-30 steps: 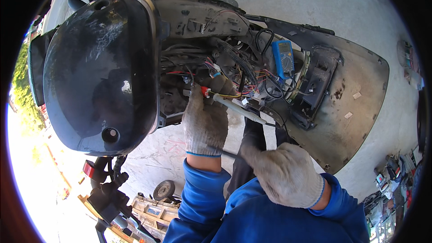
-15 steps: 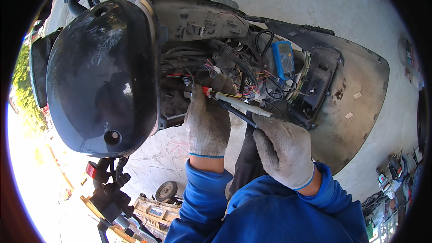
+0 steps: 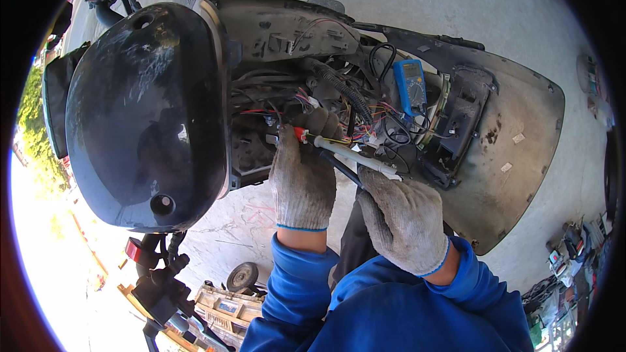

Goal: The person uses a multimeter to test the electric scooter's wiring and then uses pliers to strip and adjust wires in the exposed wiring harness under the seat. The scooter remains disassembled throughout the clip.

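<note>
My gloved left hand [image 3: 303, 179] is closed on a small red connector [image 3: 300, 133] among the wiring of a dismantled scooter front. From the right, my gloved right hand [image 3: 404, 221] is closed around two slim rods that look like meter probes: a pale grey probe [image 3: 355, 158] and a black probe [image 3: 342, 168]. The grey one's narrow end points at the red connector; contact at the tip is too small to make out. Loose coloured wires [image 3: 365, 127] lie just beyond. A blue multimeter [image 3: 411, 87] with black leads rests on the right side of the wiring.
A glossy black rounded cover [image 3: 147, 117] stands to the left, handlebar parts [image 3: 160, 287] beside it. The large dusty panel [image 3: 515, 130] spreads to the right. A ribbed black hose [image 3: 342, 88] crosses the wiring. On the floor are a wheel [image 3: 242, 276] and scattered parts [image 3: 574, 261].
My right hand has shifted slightly left, and the grey probe has turned and moved a little nearer to me. My left hand stays on the red connector.
</note>
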Demonstrator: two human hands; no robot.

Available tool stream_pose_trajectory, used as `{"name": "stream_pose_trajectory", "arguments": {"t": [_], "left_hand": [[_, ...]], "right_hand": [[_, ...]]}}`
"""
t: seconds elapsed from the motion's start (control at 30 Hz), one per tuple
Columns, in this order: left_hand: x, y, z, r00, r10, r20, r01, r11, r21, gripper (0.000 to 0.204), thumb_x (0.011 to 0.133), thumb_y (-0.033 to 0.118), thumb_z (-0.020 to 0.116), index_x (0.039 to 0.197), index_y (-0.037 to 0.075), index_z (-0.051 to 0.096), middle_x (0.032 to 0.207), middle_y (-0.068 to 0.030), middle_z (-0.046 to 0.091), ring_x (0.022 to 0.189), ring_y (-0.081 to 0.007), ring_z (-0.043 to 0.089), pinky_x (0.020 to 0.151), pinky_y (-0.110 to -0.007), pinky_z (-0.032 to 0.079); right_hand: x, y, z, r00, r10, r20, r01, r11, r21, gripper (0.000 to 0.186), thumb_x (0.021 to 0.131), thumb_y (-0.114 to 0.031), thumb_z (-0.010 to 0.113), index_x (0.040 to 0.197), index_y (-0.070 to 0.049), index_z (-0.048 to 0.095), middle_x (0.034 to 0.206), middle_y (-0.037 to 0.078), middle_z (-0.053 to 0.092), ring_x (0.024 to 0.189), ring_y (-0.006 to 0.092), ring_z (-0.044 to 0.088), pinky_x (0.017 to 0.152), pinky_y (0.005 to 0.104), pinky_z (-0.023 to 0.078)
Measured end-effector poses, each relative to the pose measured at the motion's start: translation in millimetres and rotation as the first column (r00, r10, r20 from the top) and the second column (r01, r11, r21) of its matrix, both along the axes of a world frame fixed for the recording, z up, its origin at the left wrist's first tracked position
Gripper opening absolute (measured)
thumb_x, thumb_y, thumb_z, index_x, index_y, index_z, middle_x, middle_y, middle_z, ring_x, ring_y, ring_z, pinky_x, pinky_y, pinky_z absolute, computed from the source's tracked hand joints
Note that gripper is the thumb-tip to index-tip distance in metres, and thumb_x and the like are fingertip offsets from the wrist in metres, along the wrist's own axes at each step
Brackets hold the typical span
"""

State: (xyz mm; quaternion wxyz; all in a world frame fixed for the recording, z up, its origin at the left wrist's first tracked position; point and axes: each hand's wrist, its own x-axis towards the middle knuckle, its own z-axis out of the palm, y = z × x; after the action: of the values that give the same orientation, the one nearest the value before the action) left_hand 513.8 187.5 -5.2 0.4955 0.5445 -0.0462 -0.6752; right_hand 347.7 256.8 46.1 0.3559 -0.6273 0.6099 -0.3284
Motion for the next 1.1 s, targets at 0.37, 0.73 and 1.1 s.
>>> {"name": "stream_pose_trajectory", "arguments": {"t": [0.37, 0.73, 1.1], "left_hand": [[1, -1, -4, 0.998, -0.03, -0.059, 0.024, 0.995, -0.096, 0.041, 0.111, 0.039, 0.054, 0.125, 0.002, 0.063, 0.119, -0.0109, 0.068, 0.118, -0.0291, 0.063, 0.113, -0.046, 0.047], [5, -2, 0, 0.992, -0.117, -0.039, 0.112, 0.987, -0.115, 0.037, 0.111, 0.038, 0.055, 0.121, 0.004, 0.062, 0.109, -0.0066, 0.066, 0.111, -0.0267, 0.061, 0.107, -0.046, 0.048], [13, 1, -4, 0.986, -0.165, 0.036, 0.169, 0.973, -0.159, 0.038, 0.111, 0.041, 0.055, 0.118, 0.004, 0.061, 0.104, -0.0061, 0.063, 0.108, -0.0273, 0.061, 0.105, -0.046, 0.048]], "right_hand": [[-5, -4, -3, 0.946, -0.127, 0.299, 0.078, 0.983, 0.169, 0.028, 0.088, 0.0, 0.073, 0.116, 0.002, 0.07, 0.087, 0.02, 0.073, 0.071, 0.0362, 0.072, 0.062, 0.0419, 0.056], [-6, -6, -13, 0.987, -0.05, 0.156, 0.045, 0.998, 0.031, 0.027, 0.088, -0.002, 0.074, 0.115, -0.001, 0.072, 0.081, 0.017, 0.07, 0.07, 0.0362, 0.07, 0.062, 0.0446, 0.054], [6, 2, -15, 0.949, -0.129, 0.288, 0.095, 0.987, 0.128, 0.03, 0.091, 0.002, 0.068, 0.122, 0.003, 0.07, 0.081, 0.017, 0.07, 0.065, 0.0309, 0.069, 0.061, 0.0384, 0.054]]}}
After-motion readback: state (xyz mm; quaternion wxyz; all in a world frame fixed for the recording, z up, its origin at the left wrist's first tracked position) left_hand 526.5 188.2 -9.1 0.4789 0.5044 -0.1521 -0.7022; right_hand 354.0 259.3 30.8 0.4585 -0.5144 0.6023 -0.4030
